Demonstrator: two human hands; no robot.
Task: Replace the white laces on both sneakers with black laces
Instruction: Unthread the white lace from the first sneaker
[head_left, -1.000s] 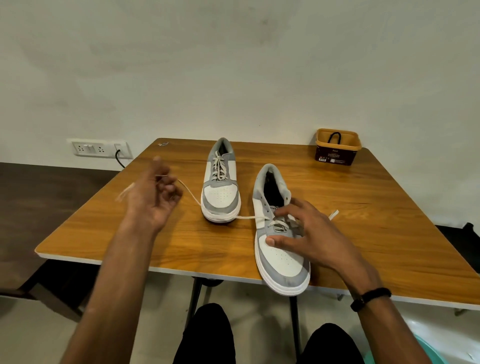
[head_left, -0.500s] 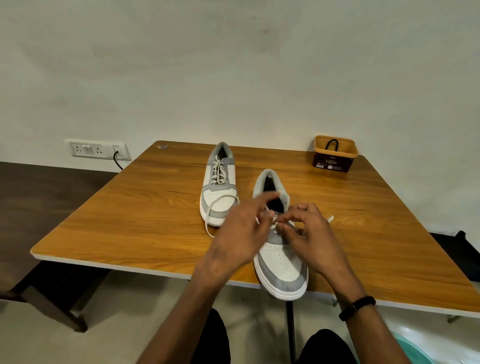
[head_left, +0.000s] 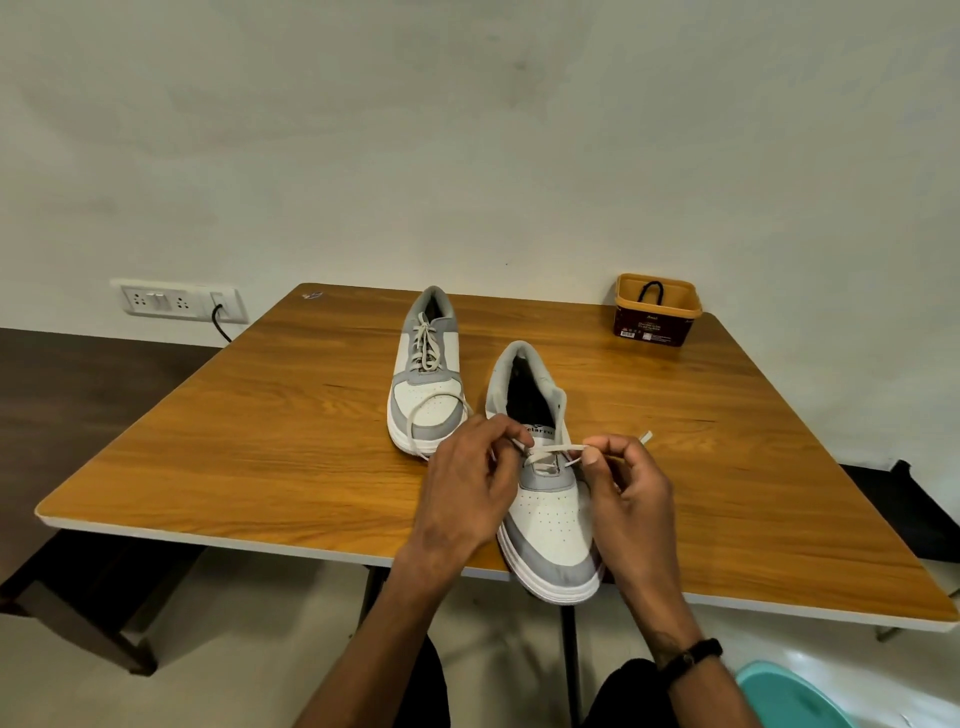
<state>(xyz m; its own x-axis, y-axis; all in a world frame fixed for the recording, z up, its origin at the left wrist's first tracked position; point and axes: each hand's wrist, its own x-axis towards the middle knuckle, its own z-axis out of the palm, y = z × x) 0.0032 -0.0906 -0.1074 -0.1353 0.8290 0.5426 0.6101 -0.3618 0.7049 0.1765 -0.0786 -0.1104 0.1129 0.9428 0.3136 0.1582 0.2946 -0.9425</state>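
Two white and grey sneakers stand on the wooden table (head_left: 260, 467). The far sneaker (head_left: 426, 374) is fully laced in white. The near sneaker (head_left: 550, 499) has its toe over the front edge, and its white lace (head_left: 558, 449) is threaded only through the lower eyelets. My left hand (head_left: 472, 483) pinches the lace at the left side of the tongue. My right hand (head_left: 623, 488) pinches it at the right side, so a short stretch spans the tongue. A loose loop of the lace lies over the far sneaker's toe. One lace tip sticks out past my right hand.
A small brown tub (head_left: 657, 309) with a black lace (head_left: 649, 288) in it stands at the back right corner. A wall socket (head_left: 176, 301) with a plugged cable is at the left. A teal bin (head_left: 795, 699) is on the floor at the lower right.
My left hand came back from the far left, where it had drawn the lace out, to the near sneaker. Both hands now pinch the lace across the tongue.
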